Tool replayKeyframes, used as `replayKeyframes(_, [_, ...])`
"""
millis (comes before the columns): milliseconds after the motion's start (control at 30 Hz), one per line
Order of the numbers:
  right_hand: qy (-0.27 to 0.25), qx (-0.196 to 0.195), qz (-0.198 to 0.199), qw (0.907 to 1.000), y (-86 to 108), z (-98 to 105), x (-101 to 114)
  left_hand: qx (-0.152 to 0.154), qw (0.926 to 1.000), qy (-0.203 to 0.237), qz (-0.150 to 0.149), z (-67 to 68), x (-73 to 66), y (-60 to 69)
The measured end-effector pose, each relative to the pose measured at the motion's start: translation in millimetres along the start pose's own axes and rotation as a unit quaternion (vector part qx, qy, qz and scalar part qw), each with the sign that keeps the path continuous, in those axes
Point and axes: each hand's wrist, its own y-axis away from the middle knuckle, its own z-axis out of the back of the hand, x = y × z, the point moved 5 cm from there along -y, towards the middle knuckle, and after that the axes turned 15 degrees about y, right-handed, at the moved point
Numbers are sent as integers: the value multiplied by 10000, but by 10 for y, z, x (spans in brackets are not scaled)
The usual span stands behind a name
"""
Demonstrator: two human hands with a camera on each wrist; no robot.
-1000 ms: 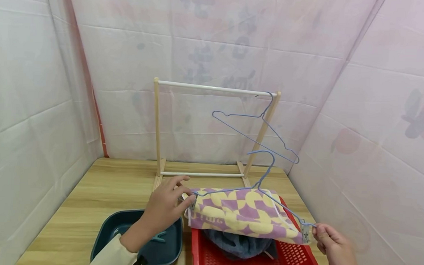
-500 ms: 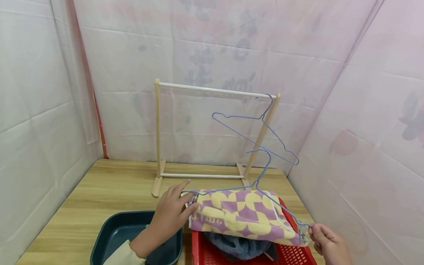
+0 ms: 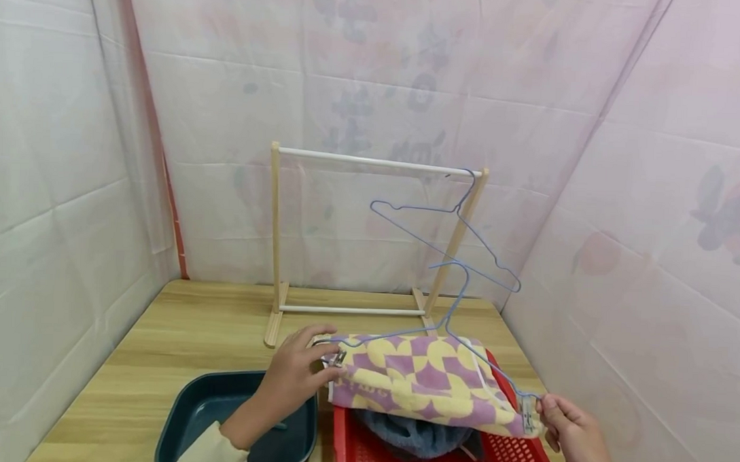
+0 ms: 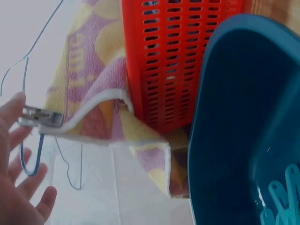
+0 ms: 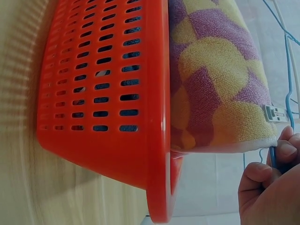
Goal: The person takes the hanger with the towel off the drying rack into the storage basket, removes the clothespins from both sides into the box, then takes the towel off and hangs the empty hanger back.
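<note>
A yellow and purple patterned towel (image 3: pixel 426 382) hangs by metal clips from a blue wire hanger (image 3: pixel 446 322), over the red basket (image 3: pixel 341 447). My left hand (image 3: pixel 291 374) is at the hanger's left end. There its thumb and a finger pinch the left metal clip (image 4: pixel 42 116), while the other fingers spread loosely. My right hand (image 3: pixel 574 428) pinches the hanger's right end, beside the right metal clip (image 5: pixel 275 113). The towel's left corner droops beside the basket in the left wrist view. A dark blue cloth (image 3: pixel 418 433) lies in the basket under the towel.
A wooden rack (image 3: pixel 275 228) with white bars stands at the back of the table (image 3: pixel 127 358). Another blue hanger (image 3: pixel 420 207) hangs near the right end of its top bar. Left of the basket is a dark teal tub (image 3: pixel 186 401) holding several teal clothespins (image 4: pixel 286 197).
The left thumb and finger have come together on the left clip. The hanger has shifted slightly left, and the right hand has moved a little left with it.
</note>
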Motion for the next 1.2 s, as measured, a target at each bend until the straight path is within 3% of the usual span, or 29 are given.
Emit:
replayKeyframes(233, [-92,-115,151,9998,6,-1,-17,516,9974,389,-318,28,-4,-6])
replayKeyframes(533, [-122,-76,77,9999,12,-13,-28,842,9958,334,-162,58,-20,8])
replayKeyframes(700, [-169,-66,157,9997,19,-18,-19,708,9958,395,-434,77,-67,-7])
replayKeyframes(900, [-6,47,-93,9999,21,-18,-27,500,9947,356,-829,82,-108,-11])
replayKeyframes(1200, [263,162,-412,9987,14,-22,-39,492,9955,290,-757,89,-106,-7])
